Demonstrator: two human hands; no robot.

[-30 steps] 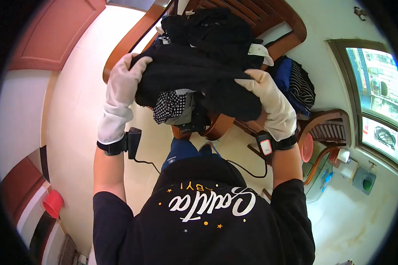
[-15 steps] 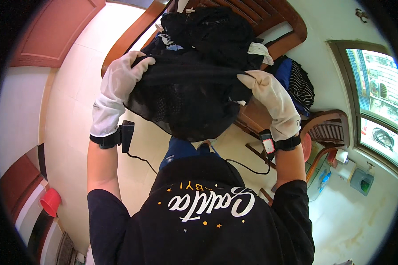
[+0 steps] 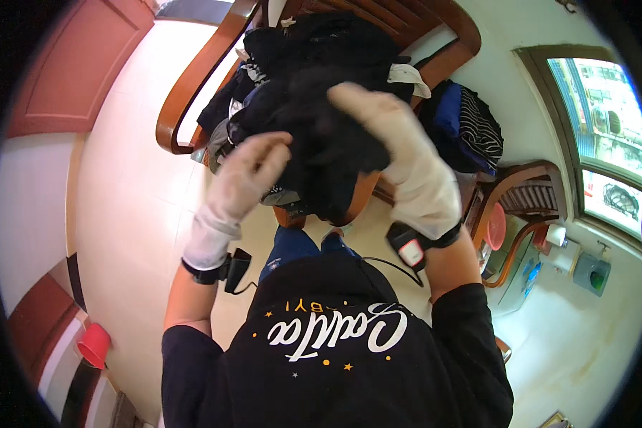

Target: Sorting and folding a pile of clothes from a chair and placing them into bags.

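Observation:
Both my hands wear loose whitish gloves with black straps at the wrists. A black garment (image 3: 335, 157) of thin cloth is bunched between them, its lower part hanging over the front of a wooden seat. My left hand (image 3: 242, 182) is at the garment's left side, fingers curled in and closed at its edge. Higher up on the right, my right hand (image 3: 396, 146) is smeared by motion, its fingers pressed together on the cloth. The fingertips' exact hold is hard to see. Behind the garment lies a pile of dark clothes (image 3: 335, 43).
The pile rests on a wooden bench with a curved armrest (image 3: 171, 121). To its right sit folded blue and striped clothes (image 3: 474, 132). A second wooden armrest (image 3: 528, 175), a pink basin (image 3: 496, 227) and a window (image 3: 599, 121) are farther right. A red bucket (image 3: 93, 345) stands lower left.
The black garment was stretched wide between my hands and is now bunched. My left hand has come inward to the right; my right hand has moved inward and up.

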